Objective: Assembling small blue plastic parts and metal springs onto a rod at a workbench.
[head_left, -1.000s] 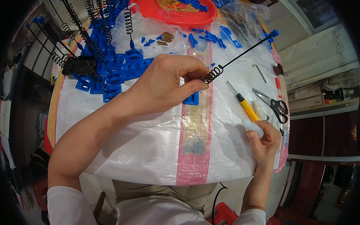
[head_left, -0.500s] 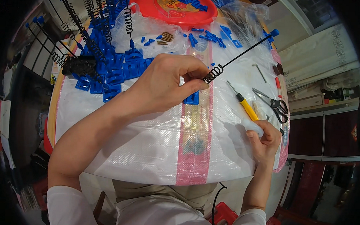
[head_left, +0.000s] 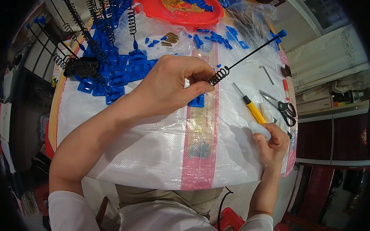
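My left hand (head_left: 174, 84) pinches a black spring rod (head_left: 219, 76) by its coiled end, between thumb and fingertips. The straight part slants up to the right and ends in a blue tip (head_left: 282, 33). Just under those fingers shows a blue plastic base (head_left: 197, 101); whether it joins the rod is hidden. Low on the table's right side, my right hand (head_left: 273, 145) is closed around a rounded, whitish translucent object (head_left: 259, 129), mostly covered by the fingers. Close to it lies a screwdriver (head_left: 254, 109) with a yellow handle.
Scissors (head_left: 281, 106), a hex key (head_left: 266, 74) and a red pen-like item (head_left: 285, 89) lie at right. Blue bases (head_left: 135, 71) with upright spring rods crowd the far left. Brass-coloured pins (head_left: 169, 39), small blue parts (head_left: 216, 38) and a red basin (head_left: 150, 10) are at the back.
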`<action>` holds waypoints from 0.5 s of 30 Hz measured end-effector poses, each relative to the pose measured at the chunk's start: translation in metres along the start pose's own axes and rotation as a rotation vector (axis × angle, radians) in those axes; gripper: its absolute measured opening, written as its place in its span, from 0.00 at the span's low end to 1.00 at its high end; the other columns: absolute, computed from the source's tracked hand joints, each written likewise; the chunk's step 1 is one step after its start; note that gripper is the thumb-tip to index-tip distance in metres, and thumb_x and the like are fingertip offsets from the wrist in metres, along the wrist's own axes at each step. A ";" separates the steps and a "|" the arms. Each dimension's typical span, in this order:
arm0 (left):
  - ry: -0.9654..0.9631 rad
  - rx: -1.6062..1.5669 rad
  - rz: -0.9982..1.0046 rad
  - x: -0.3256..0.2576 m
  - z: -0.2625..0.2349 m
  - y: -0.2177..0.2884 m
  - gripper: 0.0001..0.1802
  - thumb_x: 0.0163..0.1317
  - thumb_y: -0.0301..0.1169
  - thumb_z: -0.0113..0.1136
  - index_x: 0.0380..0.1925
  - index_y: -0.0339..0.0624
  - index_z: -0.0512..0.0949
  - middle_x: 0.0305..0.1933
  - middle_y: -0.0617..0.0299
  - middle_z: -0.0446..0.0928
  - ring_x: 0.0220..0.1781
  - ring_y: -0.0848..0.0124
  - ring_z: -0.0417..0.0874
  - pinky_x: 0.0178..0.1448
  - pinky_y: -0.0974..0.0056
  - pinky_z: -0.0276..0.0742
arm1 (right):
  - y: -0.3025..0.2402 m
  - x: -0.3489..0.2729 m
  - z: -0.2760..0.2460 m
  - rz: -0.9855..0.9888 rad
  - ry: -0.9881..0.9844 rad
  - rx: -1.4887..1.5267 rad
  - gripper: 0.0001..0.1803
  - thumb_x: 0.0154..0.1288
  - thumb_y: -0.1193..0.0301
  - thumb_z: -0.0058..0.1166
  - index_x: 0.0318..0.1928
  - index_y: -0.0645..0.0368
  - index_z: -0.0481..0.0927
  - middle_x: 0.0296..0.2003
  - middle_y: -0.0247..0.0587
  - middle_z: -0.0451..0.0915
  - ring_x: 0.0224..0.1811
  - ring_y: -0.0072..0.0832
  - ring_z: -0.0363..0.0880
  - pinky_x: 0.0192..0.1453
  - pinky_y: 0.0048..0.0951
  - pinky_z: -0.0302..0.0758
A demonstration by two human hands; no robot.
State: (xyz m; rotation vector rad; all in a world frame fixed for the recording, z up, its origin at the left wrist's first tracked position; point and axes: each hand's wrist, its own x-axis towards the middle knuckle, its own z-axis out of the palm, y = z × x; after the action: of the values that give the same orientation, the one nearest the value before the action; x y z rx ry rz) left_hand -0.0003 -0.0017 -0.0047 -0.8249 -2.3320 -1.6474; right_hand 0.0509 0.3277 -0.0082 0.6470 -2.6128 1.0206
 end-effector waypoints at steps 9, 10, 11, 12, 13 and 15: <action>0.004 -0.010 0.006 0.000 0.000 0.000 0.12 0.59 0.22 0.65 0.43 0.34 0.83 0.36 0.59 0.84 0.37 0.75 0.83 0.45 0.68 0.78 | -0.001 0.000 0.000 0.002 0.000 -0.004 0.14 0.52 0.70 0.70 0.35 0.67 0.82 0.27 0.43 0.83 0.26 0.28 0.81 0.32 0.24 0.73; 0.004 -0.007 0.007 0.000 0.000 0.000 0.12 0.59 0.22 0.65 0.43 0.34 0.83 0.36 0.59 0.84 0.37 0.75 0.83 0.45 0.68 0.78 | -0.002 0.001 0.000 0.000 -0.001 -0.005 0.14 0.52 0.70 0.70 0.35 0.67 0.82 0.27 0.43 0.83 0.26 0.28 0.81 0.32 0.24 0.73; 0.002 -0.006 0.008 0.000 0.000 0.000 0.12 0.59 0.22 0.65 0.43 0.34 0.83 0.36 0.59 0.84 0.37 0.75 0.83 0.45 0.68 0.78 | -0.002 0.001 0.000 -0.002 0.000 -0.001 0.14 0.52 0.70 0.70 0.35 0.67 0.82 0.27 0.43 0.83 0.26 0.28 0.81 0.32 0.24 0.73; 0.000 -0.004 0.008 0.000 0.000 -0.001 0.12 0.59 0.22 0.65 0.43 0.34 0.83 0.36 0.59 0.84 0.37 0.75 0.83 0.45 0.68 0.78 | -0.002 0.001 0.000 -0.005 0.002 0.003 0.14 0.52 0.70 0.70 0.35 0.67 0.82 0.27 0.43 0.83 0.26 0.28 0.81 0.32 0.24 0.73; -0.002 -0.002 0.008 0.000 0.000 -0.001 0.12 0.59 0.22 0.65 0.44 0.34 0.83 0.36 0.59 0.84 0.37 0.75 0.83 0.45 0.68 0.78 | -0.002 0.001 0.000 -0.008 0.003 0.007 0.14 0.53 0.70 0.70 0.35 0.67 0.82 0.27 0.43 0.83 0.26 0.28 0.81 0.32 0.24 0.73; 0.001 0.004 0.004 0.000 0.000 0.000 0.12 0.58 0.22 0.65 0.44 0.34 0.83 0.36 0.59 0.84 0.37 0.75 0.83 0.45 0.68 0.78 | -0.003 0.001 0.000 -0.003 -0.002 -0.009 0.14 0.53 0.70 0.70 0.35 0.67 0.82 0.27 0.43 0.83 0.26 0.28 0.81 0.32 0.24 0.72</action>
State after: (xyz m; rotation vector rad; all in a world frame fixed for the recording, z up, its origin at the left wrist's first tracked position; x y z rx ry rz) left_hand -0.0006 -0.0020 -0.0050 -0.8274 -2.3307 -1.6401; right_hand 0.0512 0.3256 -0.0060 0.6503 -2.6159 1.0075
